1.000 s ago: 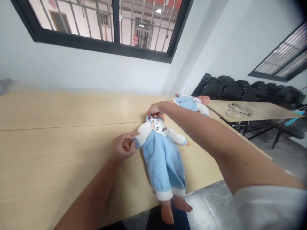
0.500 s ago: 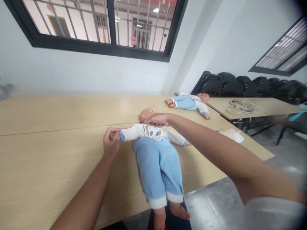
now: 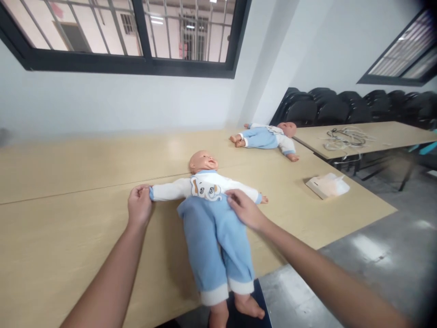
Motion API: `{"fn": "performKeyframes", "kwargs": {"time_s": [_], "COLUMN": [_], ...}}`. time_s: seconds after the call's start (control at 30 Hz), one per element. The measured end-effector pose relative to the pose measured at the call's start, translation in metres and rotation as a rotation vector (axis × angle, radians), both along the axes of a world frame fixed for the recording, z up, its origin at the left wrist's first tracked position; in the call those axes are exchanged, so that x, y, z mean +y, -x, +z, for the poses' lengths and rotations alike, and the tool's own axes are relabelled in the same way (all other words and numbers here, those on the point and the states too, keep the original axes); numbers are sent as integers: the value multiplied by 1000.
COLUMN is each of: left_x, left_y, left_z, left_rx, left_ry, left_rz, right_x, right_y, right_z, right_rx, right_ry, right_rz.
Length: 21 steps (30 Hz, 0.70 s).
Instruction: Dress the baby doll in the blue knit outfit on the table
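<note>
The doll (image 3: 211, 218) wears pale blue trousers with white cuffs and a white top, blue at collar and wrists, printed with a grey elephant. Under the doll, the table (image 3: 68, 228) is light wood grain. Beyond the doll, a second doll (image 3: 264, 136) repeats the blue and white, with black chairs (image 3: 327, 107) farther back. Right of the doll is a white packet (image 3: 328, 186).

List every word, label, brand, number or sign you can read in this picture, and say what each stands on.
No text can be read anywhere.
baby doll: elephant picture on its white top, no words.
white packet on the table: any print is too blurred to read.
</note>
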State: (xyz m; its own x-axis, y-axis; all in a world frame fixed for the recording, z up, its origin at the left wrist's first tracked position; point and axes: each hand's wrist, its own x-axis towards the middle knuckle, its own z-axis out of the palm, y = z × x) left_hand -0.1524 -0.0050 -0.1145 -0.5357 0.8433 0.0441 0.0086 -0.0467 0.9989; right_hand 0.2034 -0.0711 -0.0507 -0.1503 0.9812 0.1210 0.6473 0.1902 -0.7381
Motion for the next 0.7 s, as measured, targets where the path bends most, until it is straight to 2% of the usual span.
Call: {"fn": "performKeyframes", "kwargs": {"time_s": [0.07, 0.13, 0.2, 0.27, 0.33, 0.4, 0.43, 0.47, 0.5, 0.57, 0.6, 0.7], "left_x": [-2, -5, -11, -19, -26, -32, -33, -33, -32, -29, -26, -19], "left_y": [-1, 0, 0, -2, -12, -34, -51, -71, -93, -138, -159, -202], "left_z": [-1, -2, -2, 4, 18, 40, 53, 66, 79, 100, 108, 123], "left_rx": [50, 108, 179, 288, 451, 648, 753, 851, 940, 1119, 1224, 1515], "left_ry": [3, 7, 20, 28, -10, -133, -217, -305, -385, -436, -401, -157], "left_rz": [3, -5, -19, -16, 20, 32, -8, -95, -238, -619, -777, -1043], "right_x": [-11, -13, -10, -5, -1, 3, 4, 6, 7, 9, 10, 11], "right_y": [-9, -18, -31, -49, -69, -87, -94, -98, -102, -105, -106, -108], "right_z": [-16, -25, -28, -31, -34, -40, -43, -46, -48, -51, -51, -51], "right_rx": [60, 80, 18, -133, -284, -357, -364, -360, -348, -303, -270, -133], "right_ry": [45, 51, -48, -207, -309, -294, -259, -223, -193, -175, -179, -217], "right_rz": [-20, -47, -77, -149, -238, -284, -280, -265, -249, -241, -249, -266]}}
